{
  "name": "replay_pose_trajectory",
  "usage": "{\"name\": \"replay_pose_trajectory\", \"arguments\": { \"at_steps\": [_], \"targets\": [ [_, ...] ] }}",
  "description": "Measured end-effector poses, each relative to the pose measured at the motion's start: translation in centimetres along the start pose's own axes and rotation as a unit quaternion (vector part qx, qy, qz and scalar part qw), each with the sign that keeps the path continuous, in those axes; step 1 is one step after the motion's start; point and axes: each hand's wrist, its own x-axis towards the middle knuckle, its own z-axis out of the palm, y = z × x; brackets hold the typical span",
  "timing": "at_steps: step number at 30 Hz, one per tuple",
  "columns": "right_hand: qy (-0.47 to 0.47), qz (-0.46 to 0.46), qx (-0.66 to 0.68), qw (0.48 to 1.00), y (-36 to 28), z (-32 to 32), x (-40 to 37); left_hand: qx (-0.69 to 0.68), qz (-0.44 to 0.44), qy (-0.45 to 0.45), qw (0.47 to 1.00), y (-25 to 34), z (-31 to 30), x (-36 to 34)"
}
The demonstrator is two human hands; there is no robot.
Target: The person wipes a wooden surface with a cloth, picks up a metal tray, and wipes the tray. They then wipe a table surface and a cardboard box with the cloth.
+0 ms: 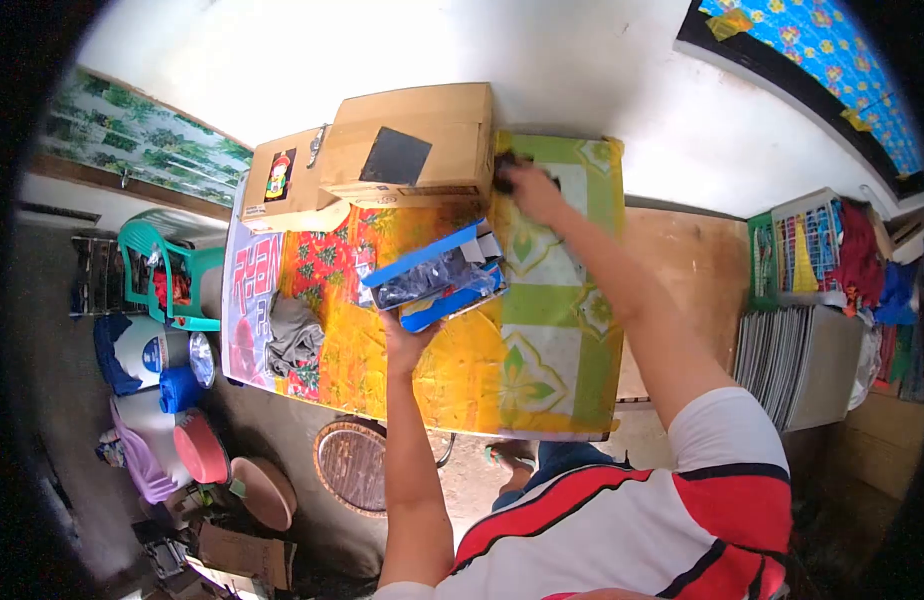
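My left hand (410,340) holds an open blue box (432,275) from below, over the yellow part of the tablecloth. Dark items in clear plastic show inside the box, and its end flap stands up. My right hand (532,192) reaches to the far side of the table, beside the large cardboard box (412,145). Its fingers are closed around a dark object (506,172), too small and partly hidden to name.
A smaller cardboard box (282,180) with a sticker stands at the left of the large one. Grey cloth (295,335) lies on the table's left part. A green chair (172,270) and a round stool (351,465) stand nearby.
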Motion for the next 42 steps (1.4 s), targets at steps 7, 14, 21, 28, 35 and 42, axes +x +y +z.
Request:
{"name": "replay_pose_trajectory", "arguments": {
  "at_steps": [7, 14, 21, 28, 35, 42],
  "targets": [
    [-0.18, 0.19, 0.202, 0.944, -3.7, -9.1, -8.4, 0.005, 0.052, 0.027, 0.998, 0.8, -0.1, 0.4],
    [0.065, 0.084, -0.138, 0.985, 8.7, -7.6, -4.1, -0.055, -0.003, 0.011, 0.998, -1.2, 0.7, 0.9],
    [-0.065, -0.008, -0.018, 0.998, -12.1, -3.3, -20.3, -0.094, 0.072, 0.03, 0.993, -2.5, 3.3, 1.8],
    [0.135, 0.195, 0.09, 0.967, -7.3, -8.7, -18.0, -0.097, 0.137, 0.058, 0.984, -1.4, 4.9, 1.8],
    [-0.08, 0.14, -0.049, 0.986, -18.8, -1.5, -22.9, -0.126, 0.084, 0.02, 0.988, 1.0, 7.4, 1.6],
    [0.055, 0.191, 0.185, 0.963, -21.4, -2.7, -25.8, -0.101, 0.088, -0.054, 0.99, 0.3, 7.5, 2.8]
  ]
}}
